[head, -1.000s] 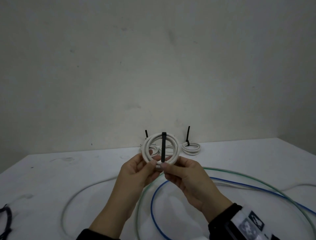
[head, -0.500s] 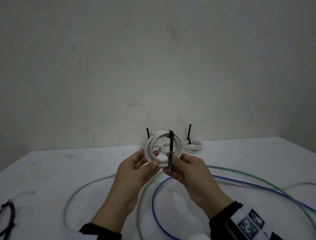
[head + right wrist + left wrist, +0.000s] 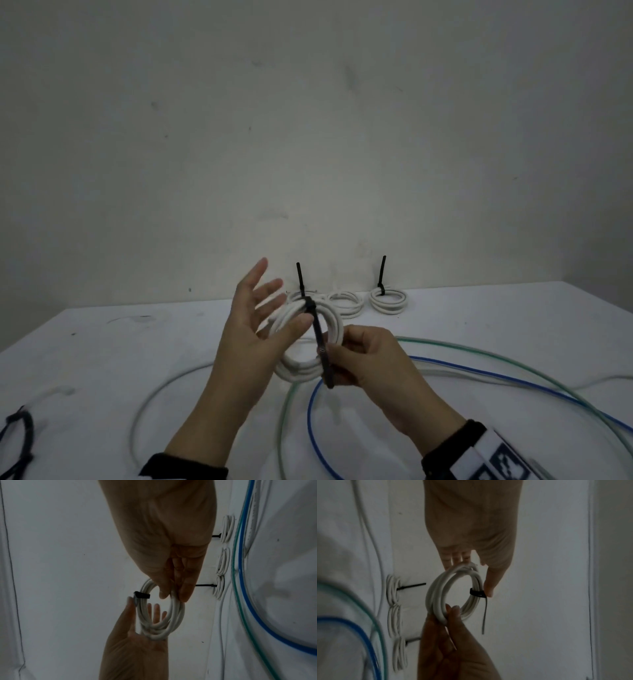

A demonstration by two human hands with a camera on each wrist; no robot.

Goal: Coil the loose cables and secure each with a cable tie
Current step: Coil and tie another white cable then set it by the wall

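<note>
A coiled white cable is held up over the table between my two hands. A black cable tie is looped round its upper edge, head on top, with the tail slanting down past my right fingers. My right hand pinches the coil's near side. In the left wrist view the tie's tail hangs free beside the coil. My left hand has straight, spread fingers, and its thumb touches the tie head. From the right wrist, the coil leans on my left palm.
Three tied white coils lie in a row by the back wall, two with tie tails sticking up. Loose green, blue and pale grey cables loop over the white table. A black cable lies at the left edge.
My left hand has released the coil and spread its fingers. The tie now sits closed round the coil's top, its tail pointing down. The coil has dropped slightly and tilted.
</note>
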